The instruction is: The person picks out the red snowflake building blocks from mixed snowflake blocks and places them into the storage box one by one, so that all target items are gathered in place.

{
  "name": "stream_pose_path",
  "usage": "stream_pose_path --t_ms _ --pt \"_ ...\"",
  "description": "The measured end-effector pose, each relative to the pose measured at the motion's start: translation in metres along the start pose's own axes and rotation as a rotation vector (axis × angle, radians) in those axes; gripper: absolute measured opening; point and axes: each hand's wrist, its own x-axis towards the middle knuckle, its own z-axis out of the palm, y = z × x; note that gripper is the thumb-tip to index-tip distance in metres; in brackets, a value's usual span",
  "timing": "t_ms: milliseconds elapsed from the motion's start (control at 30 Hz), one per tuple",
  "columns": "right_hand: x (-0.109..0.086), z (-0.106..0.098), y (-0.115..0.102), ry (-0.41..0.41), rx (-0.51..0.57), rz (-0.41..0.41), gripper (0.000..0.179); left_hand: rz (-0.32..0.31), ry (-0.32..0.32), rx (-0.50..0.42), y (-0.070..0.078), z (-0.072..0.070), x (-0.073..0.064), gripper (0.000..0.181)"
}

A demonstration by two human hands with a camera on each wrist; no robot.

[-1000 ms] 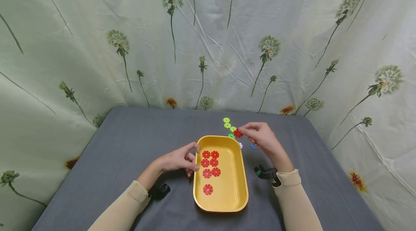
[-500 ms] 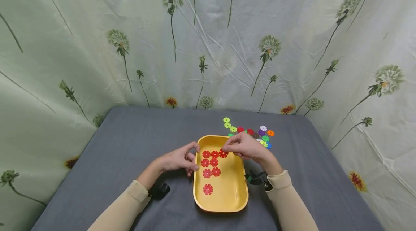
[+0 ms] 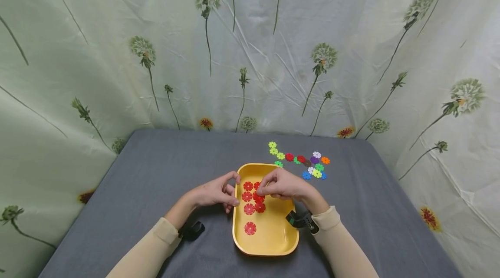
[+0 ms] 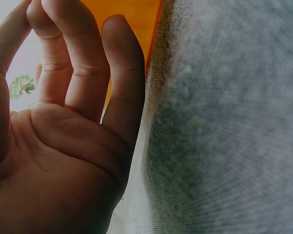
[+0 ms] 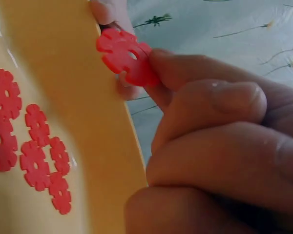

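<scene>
My right hand (image 3: 288, 184) is over the yellow tray (image 3: 292, 226), pinching a red flower-shaped plastic disc (image 5: 119, 56) between thumb and forefinger. In the head view this disc overlaps the ones below it. Several matching red discs (image 3: 248, 209) lie flat along the tray's left side, mostly in two columns, with one red disc (image 3: 250, 228) apart nearer the front. At the tray's left rim, my left hand (image 3: 212, 192) holds on with bent fingers. The left wrist view shows its fingers (image 4: 122, 63) against the tray's orange-looking outer wall.
Behind the tray and to its right, loose flower discs lie on the grey cloth-covered table (image 3: 187, 156): yellow-green discs (image 3: 273, 150), a red disc (image 3: 289, 157), an orange disc (image 3: 325, 160), a blue disc (image 3: 306, 175) and others. A dandelion-print curtain (image 3: 273, 74) hangs behind the table.
My right hand has come from the loose discs behind the tray, carrying the red disc forward and left over the tray. My left hand has stayed at the rim.
</scene>
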Motion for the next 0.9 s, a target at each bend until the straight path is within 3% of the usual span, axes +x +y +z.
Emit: stream_pose_path --t_ms 367,900 --pt "0.012 0.012 0.010 -0.201 -0.148 -0.016 0.011 0.005 0.003 0.013 -0.001 0.000 0.000 0.059" --pt "0.011 0.032 0.010 -0.229 -0.309 0.140 0.011 -0.011 0.010 0.018 0.000 0.000 0.000 0.059"
